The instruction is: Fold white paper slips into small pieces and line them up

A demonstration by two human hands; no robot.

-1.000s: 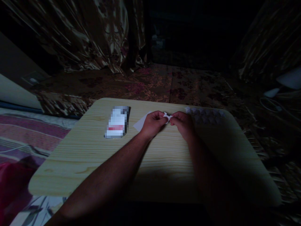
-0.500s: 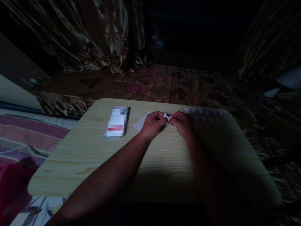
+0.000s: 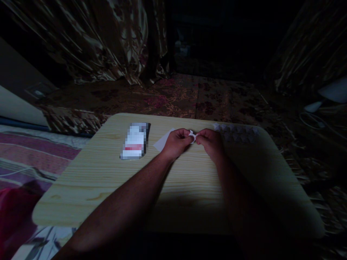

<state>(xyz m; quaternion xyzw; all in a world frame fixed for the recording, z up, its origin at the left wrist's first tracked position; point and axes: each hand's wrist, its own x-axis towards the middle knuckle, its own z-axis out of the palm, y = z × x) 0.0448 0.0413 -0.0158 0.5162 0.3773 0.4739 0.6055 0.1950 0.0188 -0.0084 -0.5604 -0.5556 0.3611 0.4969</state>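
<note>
gap btwn phone (image 3: 134, 141) & paper (image 3: 163, 141)

Shiny curtains (image 3: 130, 43) hang behind; striped bedding (image 3: 29, 150) lies left.

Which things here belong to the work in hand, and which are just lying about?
In the work:
small white paper, held by left hand and right hand
white sheet, partly behind left hand
rows of pale pointed pieces, probably

Lying about, seemingly:
pixelated pale object with red band
striped bedding
</note>
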